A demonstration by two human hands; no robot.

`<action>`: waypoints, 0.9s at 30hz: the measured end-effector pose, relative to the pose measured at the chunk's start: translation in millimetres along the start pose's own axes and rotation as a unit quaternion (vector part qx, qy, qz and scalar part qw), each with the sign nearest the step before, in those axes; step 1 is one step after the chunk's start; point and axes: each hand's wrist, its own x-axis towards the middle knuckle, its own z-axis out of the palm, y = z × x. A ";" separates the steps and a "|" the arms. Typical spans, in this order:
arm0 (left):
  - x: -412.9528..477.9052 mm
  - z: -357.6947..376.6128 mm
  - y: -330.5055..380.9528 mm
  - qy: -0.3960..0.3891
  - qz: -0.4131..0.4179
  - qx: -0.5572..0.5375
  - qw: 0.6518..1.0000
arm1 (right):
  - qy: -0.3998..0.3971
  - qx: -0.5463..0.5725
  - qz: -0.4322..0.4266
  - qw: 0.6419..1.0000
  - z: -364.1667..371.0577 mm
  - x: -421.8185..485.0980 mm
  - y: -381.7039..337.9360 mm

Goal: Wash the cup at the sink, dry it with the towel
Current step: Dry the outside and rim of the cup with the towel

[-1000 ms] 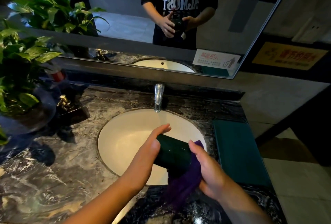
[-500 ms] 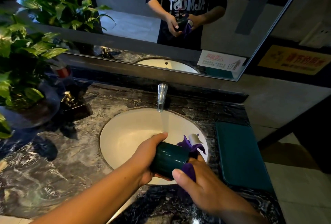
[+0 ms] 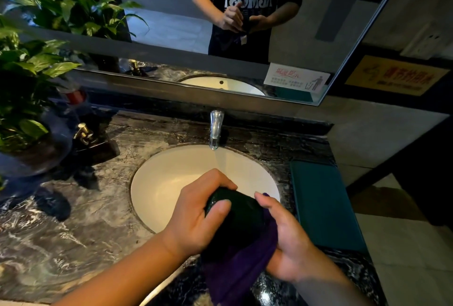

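A dark green cup lies on its side over the front of the white sink. My left hand grips the cup's left end, fingers curled over the top and thumb on the near side. My right hand holds a purple towel against the cup's right side, fingers wrapped over the cloth. The towel hangs down from under the cup toward the counter's front edge. The cup's mouth is hidden.
A chrome tap runs a thin stream of water into the sink. A teal mat lies on the dark marble counter to the right. A potted plant and a soap dispenser stand at the left. A mirror hangs behind.
My left hand has shifted its grip over the top of the cup. The towel, bunched up behind the cup before, now hangs beneath it under my right hand.
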 end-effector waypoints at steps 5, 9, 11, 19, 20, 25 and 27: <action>7.7 0.6 1.7 -0.016 -0.124 -0.077 0.989 | 0.073 -0.075 -0.073 0.992 -0.1 3.0 -1.1; 16.0 -0.6 4.8 -0.043 -0.322 -0.181 0.928 | 0.125 -0.268 -0.145 0.944 7.7 -11.8 -6.2; 18.1 -3.7 8.9 -0.057 -0.387 -0.193 0.900 | 0.091 -0.509 -0.169 0.839 16.8 -22.7 -14.7; 22.2 -2.8 23.9 -0.081 -0.567 -0.262 0.777 | -0.011 -0.858 -0.210 0.469 10.5 -19.1 -18.7; 20.3 3.1 24.7 -0.061 -0.555 -0.251 0.791 | -0.015 -0.857 -0.221 0.465 5.0 -14.8 -15.2; 14.4 20.4 27.6 0.021 -0.500 -0.235 0.833 | 0.019 -0.741 -0.212 0.637 -2.2 -12.1 -6.7; 14.1 21.1 27.4 0.038 -0.461 -0.225 0.857 | 0.074 -0.629 -0.179 0.753 -2.3 -15.4 -3.1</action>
